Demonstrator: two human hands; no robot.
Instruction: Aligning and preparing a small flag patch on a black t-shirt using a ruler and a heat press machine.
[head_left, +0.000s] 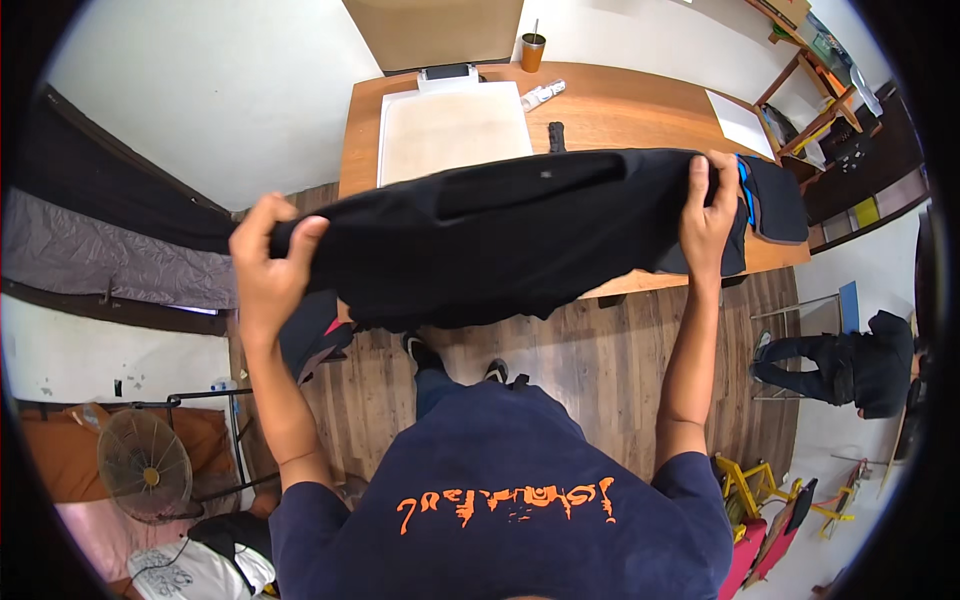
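Note:
A black cloth garment (480, 247) is stretched out in the air between my two hands. At its left end my left hand (274, 262) pinches the edge between thumb and fingers. My right hand (709, 206) grips the upper right corner, with its thumb towards me. The fabric hangs in front of the near edge of a wooden table (630, 105) and hides part of it. Its lower edge droops in uneven folds over the floor. Which kind of garment it is, I cannot tell.
On the table are a white-edged board (457, 124), an orange tumbler (533, 52), a clear plastic bottle (544, 96), a small black object (556, 137) and a stack of dark folded cloth (780, 199). A fan (145, 466) stands at lower left. Another person (847, 367) is at right.

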